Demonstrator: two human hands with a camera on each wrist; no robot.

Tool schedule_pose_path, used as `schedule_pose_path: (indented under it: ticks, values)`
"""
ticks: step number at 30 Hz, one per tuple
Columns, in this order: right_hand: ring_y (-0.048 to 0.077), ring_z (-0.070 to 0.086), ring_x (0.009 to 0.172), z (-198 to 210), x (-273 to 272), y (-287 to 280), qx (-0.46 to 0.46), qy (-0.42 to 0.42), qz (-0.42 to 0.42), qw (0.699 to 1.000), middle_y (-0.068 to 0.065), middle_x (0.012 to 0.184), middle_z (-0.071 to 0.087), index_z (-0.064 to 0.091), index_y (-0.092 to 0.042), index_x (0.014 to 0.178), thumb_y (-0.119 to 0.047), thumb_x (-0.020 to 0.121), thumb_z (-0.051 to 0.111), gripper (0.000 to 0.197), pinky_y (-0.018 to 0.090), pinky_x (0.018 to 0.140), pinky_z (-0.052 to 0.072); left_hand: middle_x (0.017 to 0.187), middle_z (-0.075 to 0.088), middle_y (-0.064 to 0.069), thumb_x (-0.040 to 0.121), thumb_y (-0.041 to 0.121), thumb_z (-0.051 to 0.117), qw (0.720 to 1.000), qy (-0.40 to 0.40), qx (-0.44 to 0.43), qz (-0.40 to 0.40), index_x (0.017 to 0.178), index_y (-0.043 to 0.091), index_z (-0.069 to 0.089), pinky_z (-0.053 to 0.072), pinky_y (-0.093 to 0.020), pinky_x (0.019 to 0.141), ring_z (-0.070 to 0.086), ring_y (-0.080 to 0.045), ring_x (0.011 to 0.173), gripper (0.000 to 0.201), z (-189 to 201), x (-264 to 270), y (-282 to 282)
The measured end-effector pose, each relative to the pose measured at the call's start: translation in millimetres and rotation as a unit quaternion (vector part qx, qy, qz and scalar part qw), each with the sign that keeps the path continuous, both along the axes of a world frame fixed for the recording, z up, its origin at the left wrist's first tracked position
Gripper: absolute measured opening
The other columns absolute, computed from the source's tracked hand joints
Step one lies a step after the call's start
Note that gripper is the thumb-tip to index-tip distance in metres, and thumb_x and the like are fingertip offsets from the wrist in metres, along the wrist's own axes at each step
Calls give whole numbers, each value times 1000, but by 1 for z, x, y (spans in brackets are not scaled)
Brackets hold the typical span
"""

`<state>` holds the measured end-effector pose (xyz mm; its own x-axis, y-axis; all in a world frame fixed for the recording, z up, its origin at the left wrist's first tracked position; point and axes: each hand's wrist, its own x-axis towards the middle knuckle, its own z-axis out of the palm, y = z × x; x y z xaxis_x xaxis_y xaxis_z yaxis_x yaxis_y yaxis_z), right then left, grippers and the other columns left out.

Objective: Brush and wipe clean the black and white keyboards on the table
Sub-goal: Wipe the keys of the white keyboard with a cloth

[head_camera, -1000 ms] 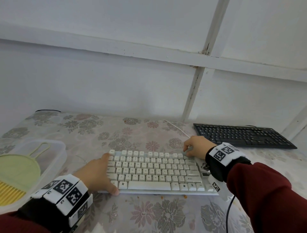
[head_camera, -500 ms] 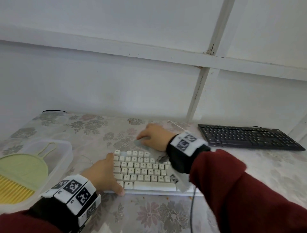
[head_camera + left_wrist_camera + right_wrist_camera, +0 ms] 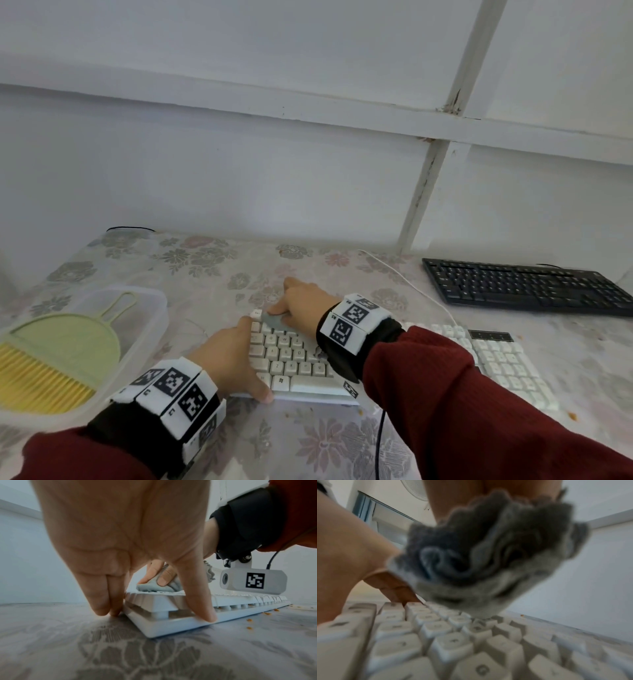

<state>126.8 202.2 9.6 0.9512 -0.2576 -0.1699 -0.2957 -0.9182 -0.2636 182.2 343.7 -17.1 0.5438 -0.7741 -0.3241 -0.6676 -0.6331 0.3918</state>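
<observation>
Bare bench (image 3: 212, 270) lies open from 10 to 12 o'clock of the white keyboard (image 3: 496, 363). At 9 o'clock a clear tub (image 3: 150, 308) blocks the way; at 2 o'clock the black keyboard (image 3: 524, 286) does, with a white cable (image 3: 411, 287) crossing between. Both hands crowd the white keyboard's left end.

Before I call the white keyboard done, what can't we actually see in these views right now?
- White keyboard: its middle keys are hidden in the head view by the right forearm.
- Key legends: blurred in the right wrist view, too small in the head view.
- Grey cloth: its underside is hidden against the keys.
- Black keyboard: too far to judge dirt; right end cut off.
- Yellow brush: cut by the left edge.
</observation>
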Motion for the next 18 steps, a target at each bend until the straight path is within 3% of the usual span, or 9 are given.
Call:
schedule_pose_path:
  ticks: [3,9,12,14,16,18]
  values:
    - [26,45,82,2,-9,-7,3,5,-4,1000,3,94,32,66,5,106,-15,95,50,28,34,72,36,115,54,6,50,47,85,1000,-3,4,2,129,19,27,46,-23,86,52,-12,101,102,1,-1,0]
    - [23,47,85,9,-44,-36,28,29,-58,998,4,99,36,64,-5,118,-24,97,49,33,33,83,41,112,52,7,52,47,85,1000,-1,9,9,134,19,22,45,-22,84,50,-11,97,106,2,-3,0]
    - [13,42,70,8,-62,-52,25,30,-95,995,2,91,35,61,-2,120,-23,97,49,34,23,69,37,111,50,8,53,47,84,1000,-3,13,7,136,19,20,44,-22,85,48,-10,97,109,4,-4,1]
    - [13,41,68,10,-75,-63,1,38,-114,993,1,89,33,62,2,118,-21,97,47,34,20,64,34,117,51,6,53,47,84,1000,-3,16,7,138,19,19,45,-23,87,48,-11,98,110,4,-4,1]
    - [18,44,78,12,-90,-77,-28,54,-130,990,2,92,34,62,2,117,-23,98,45,36,21,74,34,119,51,6,54,47,84,1000,-2,18,7,138,19,19,45,-23,89,49,-11,100,110,4,-4,1]
    - [16,46,80,15,-107,-91,-44,78,-143,986,-3,88,40,63,-7,122,-25,98,45,35,21,80,34,119,52,6,53,48,83,1000,-4,19,6,138,19,19,45,-24,89,50,-11,101,110,4,-4,0]
